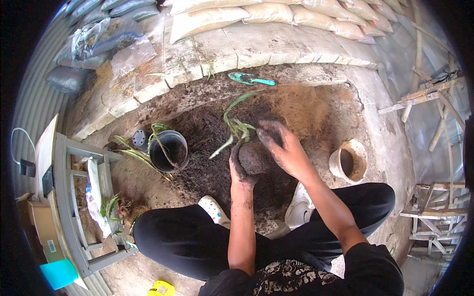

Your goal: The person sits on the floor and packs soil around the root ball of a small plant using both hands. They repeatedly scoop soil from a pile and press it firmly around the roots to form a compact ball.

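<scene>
My left hand (pixel 240 166), dark with soil, holds a rounded root ball (pixel 254 158) from its left side and below. A plant with long green leaves (pixel 239 127) rises from the far side of the ball. My right hand (pixel 277 146) is raised just to the right of the leaves and ball, fingers apart, also soil-stained. Whether it touches the ball is hard to tell. Below both hands lies a spread of dark potting soil (pixel 207 166), with a heap of brown fibre (pixel 303 107) at its far right.
A black plastic pot (pixel 168 151) holding a drooping plant stands left, beside a small upturned pot (pixel 139 137). At right is a dirty white bucket (pixel 335 162). A turquoise trowel (pixel 263 81) lies beyond the soil. Filled sacks (pixel 207 22) line the back; a grey stand (pixel 76 218) is left.
</scene>
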Available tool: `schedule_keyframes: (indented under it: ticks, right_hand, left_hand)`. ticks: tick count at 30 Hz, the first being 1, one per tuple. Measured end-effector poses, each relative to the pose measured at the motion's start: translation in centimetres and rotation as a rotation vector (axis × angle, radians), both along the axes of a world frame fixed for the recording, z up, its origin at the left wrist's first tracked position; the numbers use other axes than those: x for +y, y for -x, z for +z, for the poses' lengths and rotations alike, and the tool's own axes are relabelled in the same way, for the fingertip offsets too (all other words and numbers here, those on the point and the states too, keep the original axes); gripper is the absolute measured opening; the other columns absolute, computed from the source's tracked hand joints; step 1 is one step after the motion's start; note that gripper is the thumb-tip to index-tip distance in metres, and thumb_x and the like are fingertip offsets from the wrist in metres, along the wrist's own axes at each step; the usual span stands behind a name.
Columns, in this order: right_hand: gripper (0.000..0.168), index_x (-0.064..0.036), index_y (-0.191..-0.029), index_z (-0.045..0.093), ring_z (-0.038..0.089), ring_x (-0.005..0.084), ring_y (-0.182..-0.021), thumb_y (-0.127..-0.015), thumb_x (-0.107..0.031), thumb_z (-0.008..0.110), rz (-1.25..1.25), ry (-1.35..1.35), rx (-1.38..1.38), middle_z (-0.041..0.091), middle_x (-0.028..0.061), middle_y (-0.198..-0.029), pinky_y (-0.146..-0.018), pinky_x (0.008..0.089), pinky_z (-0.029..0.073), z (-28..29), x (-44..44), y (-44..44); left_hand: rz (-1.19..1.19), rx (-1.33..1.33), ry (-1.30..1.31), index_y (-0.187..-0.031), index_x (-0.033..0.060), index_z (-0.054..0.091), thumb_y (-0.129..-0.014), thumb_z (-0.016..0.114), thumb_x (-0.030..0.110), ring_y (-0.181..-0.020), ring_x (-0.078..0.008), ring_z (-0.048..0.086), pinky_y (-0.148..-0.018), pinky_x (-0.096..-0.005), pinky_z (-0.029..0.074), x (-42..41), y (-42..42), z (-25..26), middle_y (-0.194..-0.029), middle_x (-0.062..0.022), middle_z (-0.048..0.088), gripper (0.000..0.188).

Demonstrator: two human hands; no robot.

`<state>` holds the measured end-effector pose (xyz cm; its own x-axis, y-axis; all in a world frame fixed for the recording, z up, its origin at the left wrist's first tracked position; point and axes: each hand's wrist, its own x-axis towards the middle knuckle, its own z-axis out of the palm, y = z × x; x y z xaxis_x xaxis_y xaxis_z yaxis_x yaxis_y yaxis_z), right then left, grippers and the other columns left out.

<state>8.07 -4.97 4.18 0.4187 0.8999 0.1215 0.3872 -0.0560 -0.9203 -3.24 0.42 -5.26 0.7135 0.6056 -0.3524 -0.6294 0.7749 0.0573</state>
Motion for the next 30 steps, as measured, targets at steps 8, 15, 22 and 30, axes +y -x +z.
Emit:
schedule_keyframes:
  ticks: [8, 15, 22, 30]
  right_hand:
    - [0.067, -0.006, -0.139, 0.034, 0.029, 0.032, -0.132, -0.094, -0.056, 0.035, 0.079, 0.149, -0.103, 0.034, 0.0183, -0.142, -0.11, 0.0464, 0.019, -9.0, 1.5, 0.8]
    - [0.076, -0.006, -0.144, 0.028, 0.027, 0.0322, -0.135, -0.091, -0.06, 0.038, -0.355, 0.065, 0.614, 0.032, 0.0184, -0.145, -0.111, 0.0461, 0.016, -22.5, 1.2, -5.6]
    - [0.079, 0.001, -0.143, 0.021, 0.005, 0.052, -0.136, -0.09, -0.05, 0.048, -0.161, 0.685, -0.555, 0.01, 0.0365, -0.144, -0.108, 0.0596, 0.016, -34.2, -10.3, 2.8]
    - [0.06, -0.01, -0.137, 0.04, 0.036, 0.0423, -0.124, -0.084, -0.024, 0.063, 0.317, 0.584, -0.663, 0.038, 0.023, -0.134, -0.102, 0.0533, 0.032, -32.3, -13.8, 5.2]
  left_hand:
    - [0.148, 0.024, -0.129, -0.114, 0.0063, 0.057, -0.095, 0.04, 0.025, -0.101, -0.0251, 0.06, -0.09, -0.0392, 0.049, -0.2, -1.1, -1.0, -0.109, -0.0089, 0.062, 0.032]
    - [0.165, 0.209, 0.016, -0.108, 0.0091, 0.058, -0.088, 0.048, 0.038, -0.092, -0.0278, 0.061, -0.08, -0.0454, 0.052, 0.7, 0.1, 0.0, -0.101, -0.01, 0.063, 0.037]
    - [0.214, 0.289, 0.053, -0.105, 0.0129, 0.058, -0.085, 0.05, 0.041, -0.091, -0.0297, 0.061, -0.079, -0.0495, 0.05, 1.1, 0.0, -2.6, -0.1, -0.0088, 0.062, 0.035]
    - [0.245, 0.351, 0.011, -0.105, 0.0127, 0.057, -0.085, 0.05, 0.04, -0.092, -0.0297, 0.06, -0.08, -0.0492, 0.049, 0.8, 0.4, -1.4, -0.1, -0.0097, 0.061, 0.035]
